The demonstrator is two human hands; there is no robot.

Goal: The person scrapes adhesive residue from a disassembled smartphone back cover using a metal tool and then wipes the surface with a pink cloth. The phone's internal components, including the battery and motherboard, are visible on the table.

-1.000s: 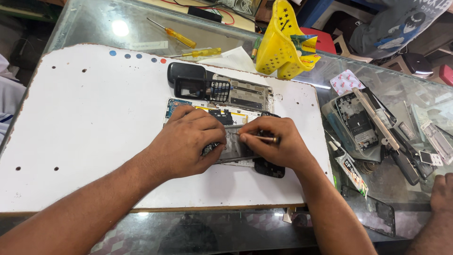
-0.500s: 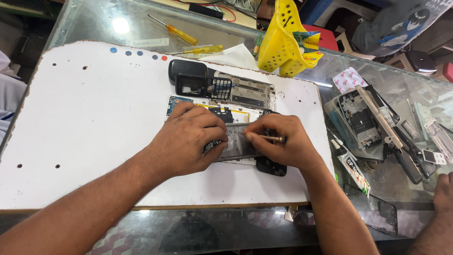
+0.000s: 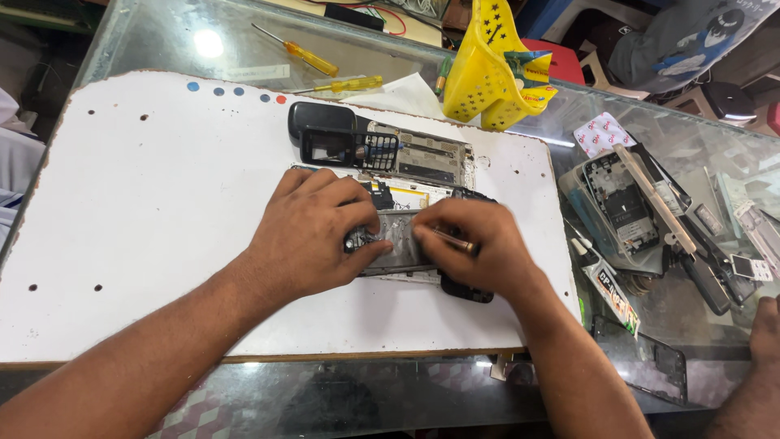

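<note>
Glass counter (image 3: 162, 49) w/ white work board (image 3: 146, 203) on top, cluttered repair bench. Places below given rel. to the board.

Near board's middle-right: opened phone body (image 3: 398, 252), dark and grey, lying flat. Left hand (image 3: 313, 236) curled over its left end, fingers bent down, thumb pinching the edge — closed on the phone, pinning it in place. Right hand (image 3: 479, 248) closed round a thin tool (image 3: 451, 238), prob. a small screwdriver or tweezers, tip aimed at phone's middle; exact contact point blurred, can't tell.

Toward board's far edge: black front cover w/ keypad frame (image 3: 345, 145) already off, lying beside a metal inner plate (image 3: 426, 158). Small yellowish part (image 3: 410, 195) just behind the hands.

Off the board's far side: two yellow-handled screwdrivers (image 3: 313, 58) on the glass, yellow perforated basket (image 3: 491, 69). Off the board's right side: heap of other phone shells and boards (image 3: 634, 203), glue tube (image 3: 601, 272), dark flat phone (image 3: 650, 366) near the counter's front. Another person's hand (image 3: 764, 333) at far right, apart from the work.

Progress, as a judgement: strip-down well along — cover and plate out, body open. Inner work on the body looks mid-way; nothing refitted, loose parts not yet back on.
</note>
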